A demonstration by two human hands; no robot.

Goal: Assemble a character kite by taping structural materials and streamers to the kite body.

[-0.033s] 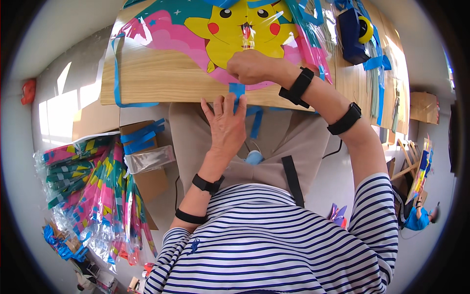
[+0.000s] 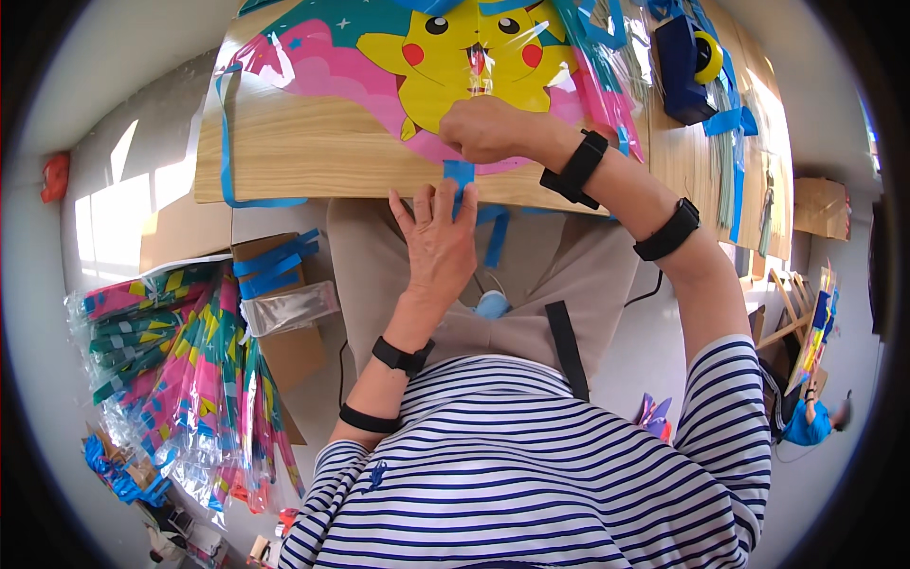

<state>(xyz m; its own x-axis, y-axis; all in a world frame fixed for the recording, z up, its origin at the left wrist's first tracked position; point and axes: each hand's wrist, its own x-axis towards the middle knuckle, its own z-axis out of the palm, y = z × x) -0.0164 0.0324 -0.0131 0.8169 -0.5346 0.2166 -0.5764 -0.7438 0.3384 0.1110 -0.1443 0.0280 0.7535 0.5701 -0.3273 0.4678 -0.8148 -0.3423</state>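
Observation:
A printed sheet [image 2: 365, 76] with a large yellow cartoon figure on pink and teal lies on the wooden table [image 2: 313, 171], under shiny clear plastic. Over the figure's lower body, my right hand [image 2: 482, 130] is curled into a fist; whatever its fingers may hold is hidden. At the near table edge my left hand [image 2: 438, 232] rests with its fingers stretched out. Its fingertips touch a strip of blue tape [image 2: 459, 172] that runs from the table toward the edge, just below the sheet.
A dark blue tape dispenser [image 2: 684, 76] stands at the table's right, beside hanging blue strips. More blue tape [image 2: 226, 142] hangs at the left edge. Bundles of folded, plastic-wrapped prints [image 2: 180, 370] stand at lower left next to a cardboard box [image 2: 289, 356]. Another person [image 2: 809, 422] is far right.

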